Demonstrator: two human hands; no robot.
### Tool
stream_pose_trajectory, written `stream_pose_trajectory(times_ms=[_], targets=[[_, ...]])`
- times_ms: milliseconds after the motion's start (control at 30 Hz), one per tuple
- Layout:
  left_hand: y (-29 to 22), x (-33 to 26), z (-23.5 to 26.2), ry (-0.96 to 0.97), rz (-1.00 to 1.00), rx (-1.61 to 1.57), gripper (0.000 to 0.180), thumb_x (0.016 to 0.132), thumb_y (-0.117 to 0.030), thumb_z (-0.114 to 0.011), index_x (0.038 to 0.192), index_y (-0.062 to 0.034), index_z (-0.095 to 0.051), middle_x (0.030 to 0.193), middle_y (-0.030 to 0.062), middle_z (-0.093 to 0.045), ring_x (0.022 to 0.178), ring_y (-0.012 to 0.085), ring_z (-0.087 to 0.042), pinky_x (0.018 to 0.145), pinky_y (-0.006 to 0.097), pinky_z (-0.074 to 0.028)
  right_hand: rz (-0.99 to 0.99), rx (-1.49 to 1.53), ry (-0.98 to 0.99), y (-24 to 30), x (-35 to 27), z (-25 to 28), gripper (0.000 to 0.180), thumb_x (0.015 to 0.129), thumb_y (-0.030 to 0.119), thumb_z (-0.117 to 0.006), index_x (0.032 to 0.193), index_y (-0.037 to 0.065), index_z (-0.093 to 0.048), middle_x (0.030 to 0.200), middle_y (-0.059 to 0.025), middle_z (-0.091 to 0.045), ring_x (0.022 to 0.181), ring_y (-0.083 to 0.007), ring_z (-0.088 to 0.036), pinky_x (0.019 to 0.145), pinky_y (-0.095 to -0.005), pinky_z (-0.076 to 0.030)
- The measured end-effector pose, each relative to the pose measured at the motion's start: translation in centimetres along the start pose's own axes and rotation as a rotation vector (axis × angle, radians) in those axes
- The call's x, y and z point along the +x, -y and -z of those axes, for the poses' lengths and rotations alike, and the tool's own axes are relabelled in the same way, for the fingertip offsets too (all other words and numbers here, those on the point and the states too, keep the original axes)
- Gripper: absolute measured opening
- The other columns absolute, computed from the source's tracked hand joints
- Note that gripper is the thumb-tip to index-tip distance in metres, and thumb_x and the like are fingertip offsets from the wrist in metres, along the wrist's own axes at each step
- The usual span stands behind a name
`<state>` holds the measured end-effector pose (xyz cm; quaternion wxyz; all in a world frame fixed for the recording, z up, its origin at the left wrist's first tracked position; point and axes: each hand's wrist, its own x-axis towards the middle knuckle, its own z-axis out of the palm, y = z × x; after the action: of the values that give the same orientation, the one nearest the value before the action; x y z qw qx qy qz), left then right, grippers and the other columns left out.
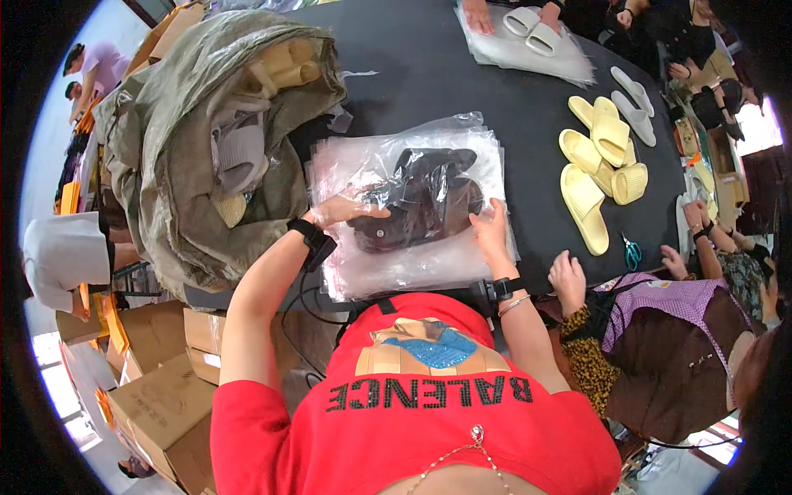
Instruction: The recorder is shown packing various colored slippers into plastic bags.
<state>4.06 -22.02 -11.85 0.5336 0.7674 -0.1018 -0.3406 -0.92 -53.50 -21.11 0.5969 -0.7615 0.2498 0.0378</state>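
A pair of black slippers [441, 198] lies inside a clear plastic bag [462, 132], on top of a stack of clear plastic bags [363, 276]. My left hand [351, 208] rests at the left side of the bagged slippers, its fingers stretched out over the plastic. At the right edge of the same bag is my right hand [493, 229], thumb and fingers apart, touching the plastic. Glare on the film blurs the slippers' outlines.
A large woven sack [148, 157] holding grey slippers [241, 148] and tan ones stands left. Several yellow slippers [584, 206], light grey slippers [635, 103] and teal scissors [632, 254] lie right. Across the dark table [396, 87], another person handles white slippers [532, 31]. A co-worker's hand [568, 280] is close by on my right.
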Motion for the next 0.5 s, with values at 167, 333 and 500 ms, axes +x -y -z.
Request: stream_pose_trajectory(times_ms=[167, 333, 500], targets=[[-0.2, 0.8, 0.1, -0.112, -0.231, 0.294, 0.065, 0.068, -0.036, -0.072, 0.122, -0.0075, -0.049, 0.125, 0.0149, -0.044, 0.114, 0.0271, -0.043, 0.096, 0.036, -0.034, 0.053, -0.18, -0.052, 1.1, 0.0, -0.9, 0.064, 0.069, 0.009, -0.067, 0.127, 0.006, -0.041, 0.116, -0.0189, -0.051, 0.109, -0.0297, -0.049, 0.091, -0.035, -0.038], [0.1, 1.3, -0.4, -0.461, -0.395, 0.903, 0.058, 0.068, -0.038, -0.071, 0.12, -0.021, -0.054, 0.138, 0.0199, -0.029, 0.123, 0.0362, -0.034, 0.099, 0.043, -0.03, 0.019, -0.278, -0.028, 1.3, 0.3, -1.4, 0.063, 0.069, 0.012, -0.067, 0.126, 0.007, -0.042, 0.117, -0.0198, -0.051, 0.11, -0.0312, -0.048, 0.092, -0.0364, -0.038], [2.5, 2.7, 0.3, -0.494, -0.392, 1.046, 0.043, 0.076, -0.038, -0.064, 0.116, -0.0262, -0.057, 0.138, 0.0197, -0.028, 0.122, 0.0398, -0.033, 0.097, 0.051, -0.029, 0.072, -0.295, -0.006, 1.4, 0.3, -2.0, 0.068, 0.068, 0.015, -0.069, 0.129, 0.009, -0.039, 0.119, -0.0183, -0.048, 0.109, -0.0319, -0.048, 0.094, -0.0371, -0.037]])
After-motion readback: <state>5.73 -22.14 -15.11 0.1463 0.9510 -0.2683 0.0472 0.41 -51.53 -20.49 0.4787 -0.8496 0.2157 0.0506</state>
